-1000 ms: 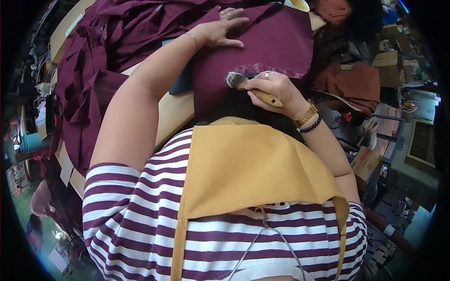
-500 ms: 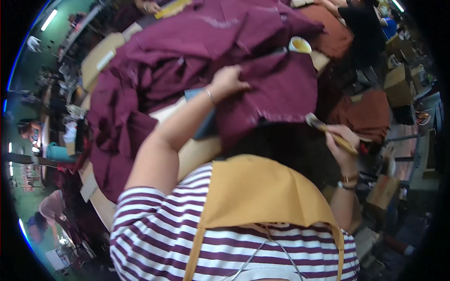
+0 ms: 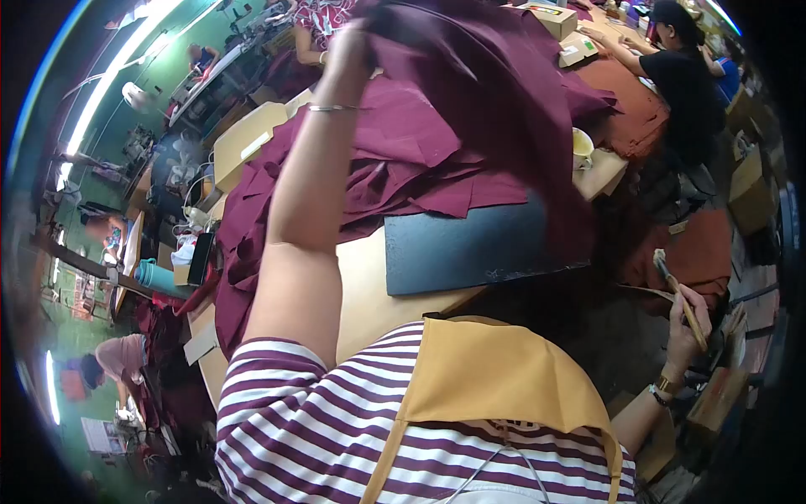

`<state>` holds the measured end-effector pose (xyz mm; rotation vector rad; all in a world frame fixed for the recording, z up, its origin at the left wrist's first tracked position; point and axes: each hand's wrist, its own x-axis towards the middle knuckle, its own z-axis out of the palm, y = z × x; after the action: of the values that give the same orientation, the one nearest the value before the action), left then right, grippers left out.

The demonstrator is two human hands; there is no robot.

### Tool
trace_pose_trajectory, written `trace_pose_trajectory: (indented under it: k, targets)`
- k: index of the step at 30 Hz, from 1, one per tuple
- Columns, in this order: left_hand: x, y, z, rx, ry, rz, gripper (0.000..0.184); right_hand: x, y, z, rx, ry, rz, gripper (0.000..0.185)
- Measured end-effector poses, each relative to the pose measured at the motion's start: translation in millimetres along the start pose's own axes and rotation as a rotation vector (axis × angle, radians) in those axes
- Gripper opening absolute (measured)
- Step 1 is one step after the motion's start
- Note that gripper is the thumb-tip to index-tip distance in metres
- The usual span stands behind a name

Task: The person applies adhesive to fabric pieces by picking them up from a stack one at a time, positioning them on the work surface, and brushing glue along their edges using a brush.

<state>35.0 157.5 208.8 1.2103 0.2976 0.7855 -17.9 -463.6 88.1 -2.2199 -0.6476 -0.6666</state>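
A maroon cloth piece hangs lifted and blurred from my left hand, which is raised at the top with its fingers closed on the cloth. Beneath the lifted piece lies a dark board at the table's near edge. Out to the right, my right hand grips a brush by its wooden handle, bristles up. More maroon fabric is heaped across the table. A cup with yellowish contents stands right of the lifted cloth.
Rust-coloured cloth lies at the back right, near a person in black. Another rust pile is beyond the brush. A cardboard box stands at the left, with a teal bottle farther out. Other people are in the background.
My left hand has gone from resting on the cloth to holding it up, uncovering the dark board. My right hand has moved the brush away from the cloth to the right. The view has shifted.
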Motion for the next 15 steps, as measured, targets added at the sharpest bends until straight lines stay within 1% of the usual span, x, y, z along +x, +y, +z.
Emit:
trace_pose_trajectory:
  k: [1,2,3,4,5,6,7,8,9,10,11,12,13,15]
  targets:
    - [-7,17,-15,-0.04,0.033,0.082,0.028,1,1,-2,0.002,0.004,0.006,0.013]
    - [17,16,-54,-0.151,0.093,0.002,0.027,2,2,-4,0.005,0.008,0.011,0.014]
    - [47,-2,-103,-0.255,0.109,0.108,0.029,3,5,-5,0.008,0.01,0.014,0.014]
    - [30,-2,-113,-0.203,0.274,0.136,0.035,3,8,-4,-0.011,0.018,-0.018,0.014]
    - [27,-18,-139,-0.17,0.373,0.169,0.037,4,7,-3,-0.011,0.011,-0.01,0.014]
    - [44,-45,-183,-0.113,0.462,0.203,0.04,6,6,-1,-0.008,0.003,-0.006,0.014]
    - [48,-76,-217,-0.049,0.585,0.281,0.046,9,5,1,-0.004,-0.008,-0.006,0.014]
    - [-2,-70,-190,0.005,0.692,0.264,0.054,10,4,3,-0.008,-0.026,-0.025,0.014]
    - [-24,-78,-189,0.082,0.802,0.253,0.055,12,4,6,-0.01,-0.038,-0.028,0.014]
    - [-34,-90,-198,0.281,0.987,0.113,0.051,13,4,8,-0.013,-0.052,-0.033,0.014]
    - [-49,-105,-211,0.272,0.872,0.188,0.05,15,6,10,-0.015,-0.063,-0.038,0.015]
    - [-68,-111,-208,0.277,0.832,0.26,0.049,19,6,11,0.001,-0.083,-0.062,0.016]
    - [-77,-121,-221,0.371,0.828,0.165,0.058,21,8,13,0.004,-0.102,-0.057,0.017]
    - [-93,-137,-235,0.65,0.904,0.073,0.069,24,15,14,-0.005,-0.132,-0.038,0.019]
